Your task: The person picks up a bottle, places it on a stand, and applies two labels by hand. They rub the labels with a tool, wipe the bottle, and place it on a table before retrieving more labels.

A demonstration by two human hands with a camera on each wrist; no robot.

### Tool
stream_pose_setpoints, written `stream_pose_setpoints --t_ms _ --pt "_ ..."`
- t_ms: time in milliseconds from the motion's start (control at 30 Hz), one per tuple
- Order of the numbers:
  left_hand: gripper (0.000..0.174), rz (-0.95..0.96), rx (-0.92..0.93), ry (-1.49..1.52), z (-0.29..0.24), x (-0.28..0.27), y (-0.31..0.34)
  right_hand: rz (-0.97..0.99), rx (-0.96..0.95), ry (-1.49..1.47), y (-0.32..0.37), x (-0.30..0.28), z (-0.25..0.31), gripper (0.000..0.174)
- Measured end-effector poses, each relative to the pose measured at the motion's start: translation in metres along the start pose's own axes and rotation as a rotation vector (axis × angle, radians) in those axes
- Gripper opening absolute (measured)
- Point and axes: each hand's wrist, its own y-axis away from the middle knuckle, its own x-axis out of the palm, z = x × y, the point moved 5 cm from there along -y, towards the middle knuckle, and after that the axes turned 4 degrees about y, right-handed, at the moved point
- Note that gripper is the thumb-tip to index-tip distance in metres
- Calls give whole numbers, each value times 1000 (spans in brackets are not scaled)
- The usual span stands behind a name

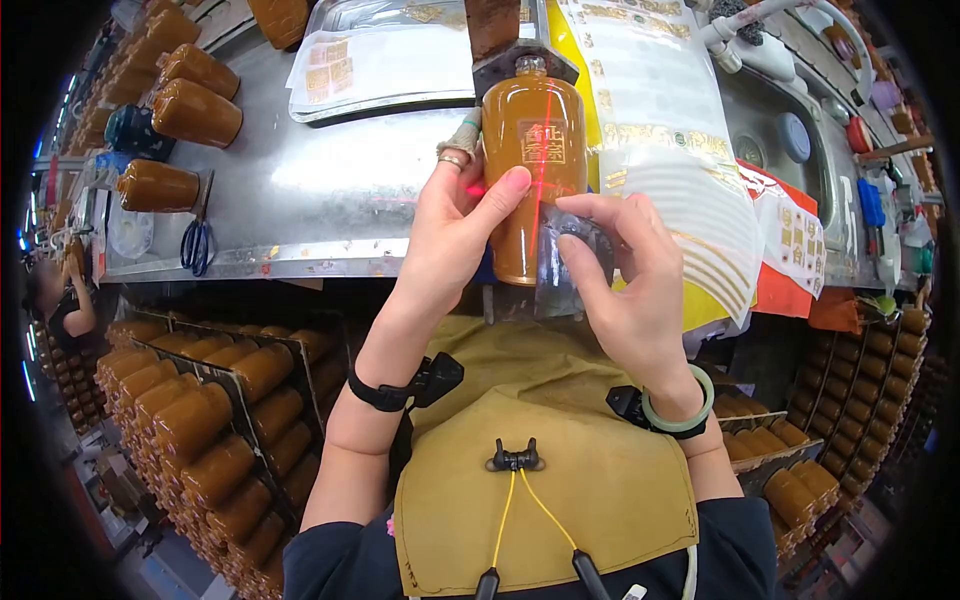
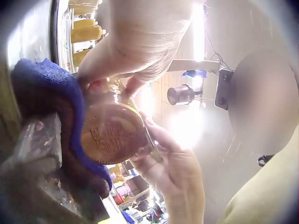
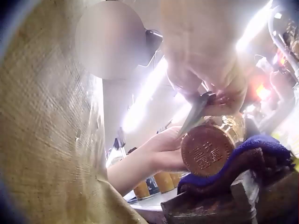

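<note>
A glossy brown bottle (image 1: 510, 110) lies with its neck away from me, a square gold decal (image 1: 545, 143) on its upper face. Thin red light lines cross it. My left hand (image 1: 450, 225) grips its left side, thumb on the front, with a wrapped fingertip (image 1: 465, 132) beyond. Between thumb and fingers, my right hand (image 1: 635, 265) pinches a flat grey flexible piece (image 1: 558, 275) at the bottle's lower right side; its exact kind I cannot tell. In the right wrist view, the bottle's embossed base (image 3: 208, 151) shows above a blue cloth-covered rest (image 3: 261, 142).
Decal sheets (image 1: 665, 150) spread to the right, beside a sink (image 1: 825, 120). A metal tray (image 1: 385, 100) with a decal sheet stands at the back left. Scissors (image 1: 196, 245) and several brown bottles (image 1: 197, 112) are on the left. Bottle stacks (image 1: 190, 400) fill the racks below.
</note>
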Motion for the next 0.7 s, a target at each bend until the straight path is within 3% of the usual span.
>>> stream_pose_setpoints --t_ms 167,233,267,333,367,467,567,633,700 --pt "56 2 3 -18 0 -1 0 -27 -61 -6 0 0 -1 27" --pt "58 35 -4 -10 2 -4 -1 108 47 -132 1 2 -12 29" --pt "58 39 1 -11 2 -4 1 65 104 -291 2 -2 -18 28" --pt "80 -3 99 29 -1 -6 9 -11 210 -485 3 -15 -31 27" --pt "80 -1 100 28 2 -13 14 -116 214 -526 4 -24 -40 27" --pt "121 89 372 -622 1 -18 32 -203 232 -495 7 -44 -49 27" --pt "112 25 249 -786 15 -13 31 -240 226 -537 8 -47 -51 26" --pt "104 -25 265 -760 10 -6 36 -246 163 -472 9 -46 -53 26" --pt "101 -71 536 -907 5 -2 44 -255 193 -496 10 -48 -55 26"
